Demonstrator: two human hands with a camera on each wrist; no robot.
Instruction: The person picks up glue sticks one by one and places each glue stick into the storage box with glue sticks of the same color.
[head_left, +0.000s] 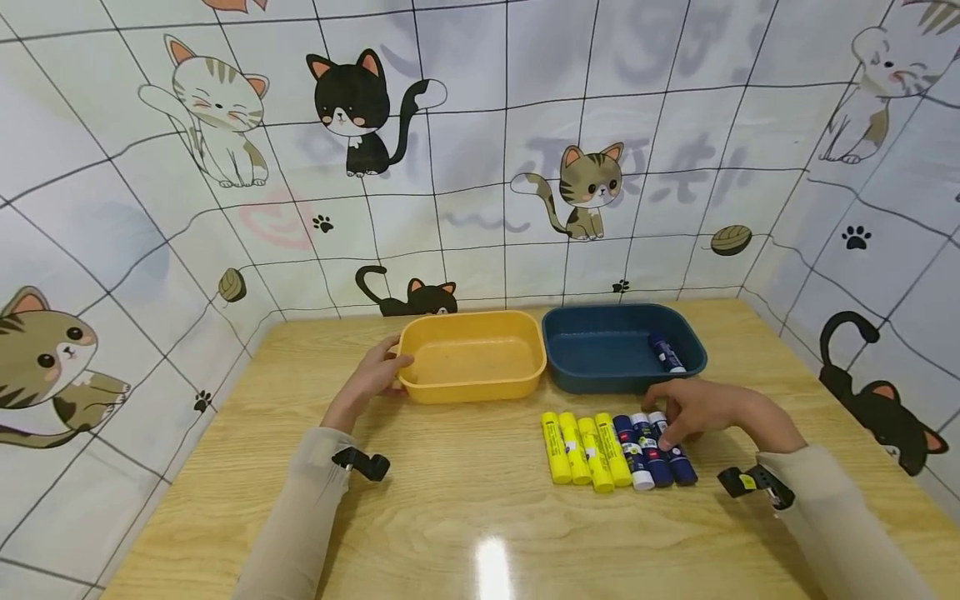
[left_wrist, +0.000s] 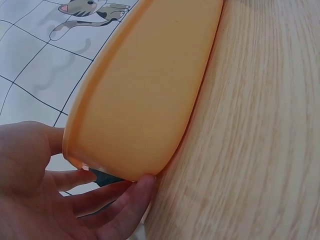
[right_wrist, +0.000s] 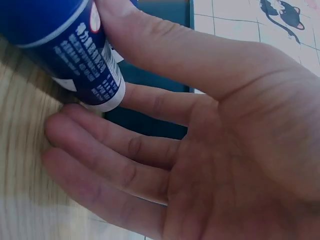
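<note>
My left hand (head_left: 377,369) grips the left end of a yellow plastic bin (head_left: 472,392), thumb over the rim and fingers against the outer wall; the left wrist view shows those fingers (left_wrist: 135,197) at its end. My right hand (head_left: 701,406) pinches the rightmost navy glue stick (head_left: 681,465) between thumb and index finger, while it lies in the row. In the right wrist view its white end (right_wrist: 112,100) shows by the index finger; the other fingers are extended. Beside it lie two more navy glue sticks (head_left: 651,458) and several yellow glue sticks (head_left: 592,454).
A dark blue bin (head_left: 600,383) stands right of the yellow one, nearly touching it. One navy glue stick (head_left: 666,352) leans inside, at its right end. Both bins stand on a wooden table (head_left: 420,500), near a back wall (head_left: 472,208) covered with cat-print sheeting.
</note>
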